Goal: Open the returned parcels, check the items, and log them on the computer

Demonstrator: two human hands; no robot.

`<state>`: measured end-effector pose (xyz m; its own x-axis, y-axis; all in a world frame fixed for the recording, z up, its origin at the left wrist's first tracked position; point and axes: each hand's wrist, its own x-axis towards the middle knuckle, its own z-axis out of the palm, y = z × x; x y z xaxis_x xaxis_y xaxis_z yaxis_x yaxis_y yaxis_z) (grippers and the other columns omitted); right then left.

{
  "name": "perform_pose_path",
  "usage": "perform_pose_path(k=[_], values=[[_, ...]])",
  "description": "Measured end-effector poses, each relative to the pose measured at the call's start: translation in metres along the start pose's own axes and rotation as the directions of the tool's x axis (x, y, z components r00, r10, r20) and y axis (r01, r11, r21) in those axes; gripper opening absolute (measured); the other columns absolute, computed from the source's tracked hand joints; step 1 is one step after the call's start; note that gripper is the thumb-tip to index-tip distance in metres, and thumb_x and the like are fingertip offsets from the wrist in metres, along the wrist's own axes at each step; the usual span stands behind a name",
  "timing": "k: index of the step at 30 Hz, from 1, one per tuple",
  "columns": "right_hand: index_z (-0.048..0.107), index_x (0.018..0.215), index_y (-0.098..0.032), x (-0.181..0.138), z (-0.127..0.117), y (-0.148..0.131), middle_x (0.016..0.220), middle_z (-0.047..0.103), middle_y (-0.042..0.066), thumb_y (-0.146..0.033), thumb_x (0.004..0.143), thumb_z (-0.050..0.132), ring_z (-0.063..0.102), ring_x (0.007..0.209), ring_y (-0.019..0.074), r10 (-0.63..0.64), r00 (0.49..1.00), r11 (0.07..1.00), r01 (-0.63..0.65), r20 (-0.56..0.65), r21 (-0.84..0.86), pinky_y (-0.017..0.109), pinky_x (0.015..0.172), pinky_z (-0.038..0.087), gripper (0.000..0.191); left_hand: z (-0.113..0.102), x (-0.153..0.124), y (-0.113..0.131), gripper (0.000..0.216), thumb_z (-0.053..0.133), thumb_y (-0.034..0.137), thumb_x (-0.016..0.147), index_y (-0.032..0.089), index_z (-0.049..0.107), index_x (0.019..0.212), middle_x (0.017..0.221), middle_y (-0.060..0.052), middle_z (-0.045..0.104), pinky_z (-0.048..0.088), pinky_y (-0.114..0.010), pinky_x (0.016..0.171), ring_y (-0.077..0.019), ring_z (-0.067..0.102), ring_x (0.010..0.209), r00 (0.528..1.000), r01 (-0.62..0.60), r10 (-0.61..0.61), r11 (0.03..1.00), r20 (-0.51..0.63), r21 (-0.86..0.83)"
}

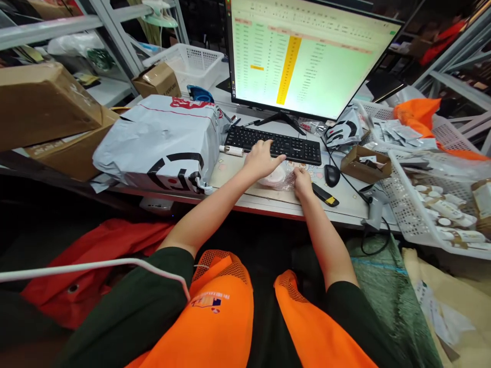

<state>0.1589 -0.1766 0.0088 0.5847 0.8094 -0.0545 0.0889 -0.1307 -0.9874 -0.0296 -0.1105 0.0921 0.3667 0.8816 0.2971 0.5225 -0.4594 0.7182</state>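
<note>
My left hand (263,159) rests at the near edge of the black keyboard (294,146), fingers apart and reaching over the keys, thumb pointing right. Just below it lies a white round item in clear plastic wrapping (276,176). At the wrapping's right end, my right hand (303,182) is closed on the clear plastic. A small white bottle or tube (231,150) lies to the left of my left hand. Beside my right hand are a black box cutter with a yellow part (325,195) and a black mouse (332,175).
A monitor (307,61) showing a spreadsheet stands behind the keyboard. A large white plastic-wrapped parcel (161,143) fills the desk's left side. To the right are a small open carton (366,163), a barcode scanner (376,207) and a white basket (408,204) of bottles.
</note>
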Motion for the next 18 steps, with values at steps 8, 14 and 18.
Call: perform_pose_path(k=[8,14,18], values=[[0.048,0.074,-0.026,0.0,0.001,0.001,0.062,0.051,-0.002,-0.052,0.085,0.065,0.055,0.07,0.0201,-0.014,0.999,0.994,0.018,0.042,-0.104,0.034,0.072,0.05,0.033,0.012,-0.024,-0.041,0.031,0.062,0.031,0.099,0.022,0.054,0.07,0.076,-0.009,0.067,0.05,-0.041,0.095,-0.0307,0.07,0.096,0.992,0.119,-0.112,0.983,0.058,-0.141],[0.059,0.118,-0.02,-0.017,-0.008,-0.019,0.127,0.068,0.012,-0.059,0.089,0.065,0.061,0.121,0.0254,-0.23,0.973,0.968,0.232,0.037,-0.093,0.044,0.114,0.045,0.049,-0.025,0.029,0.033,0.046,0.065,0.042,0.101,0.02,0.05,0.064,0.066,-0.004,0.056,0.049,-0.041,0.091,-0.0239,0.066,0.085,0.969,-0.244,0.242,0.97,-0.054,-0.022],[0.046,0.149,-0.02,-0.021,0.006,-0.044,0.156,0.053,0.016,-0.076,0.075,0.076,0.043,0.151,0.0333,-0.483,0.844,0.867,0.499,0.231,-0.011,0.053,0.127,0.033,0.098,-0.027,0.057,0.085,0.046,0.07,0.04,0.098,0.018,0.052,0.062,0.066,-0.003,0.055,0.05,-0.041,0.09,-0.0245,0.067,0.085,0.941,-0.301,0.299,0.954,0.161,-0.013]])
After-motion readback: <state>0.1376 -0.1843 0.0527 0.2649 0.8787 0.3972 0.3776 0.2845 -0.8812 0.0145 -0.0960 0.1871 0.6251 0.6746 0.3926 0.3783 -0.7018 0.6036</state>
